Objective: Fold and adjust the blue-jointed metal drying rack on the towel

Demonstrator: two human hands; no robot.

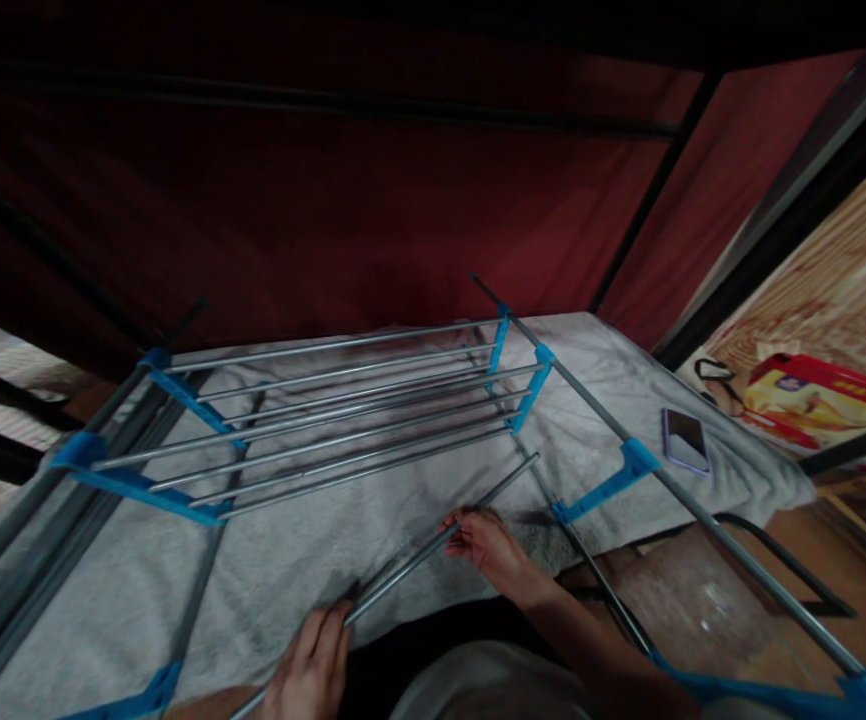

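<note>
While both hands grip it, a thin metal rod (433, 545) slants across the grey cloth (290, 560): the left hand (313, 665) is wrapped round its near end, the right hand (489, 550) pinches it midway with fingertips. Just beyond sits a rack (343, 420) of smooth steel bars with glossy blue plastic joints, crowding the rod's far tip. A long frame pole (703, 515) angles down the right side. A phone (684, 438) lies flat on the cloth's edge, a red box (830, 395) past it.
</note>
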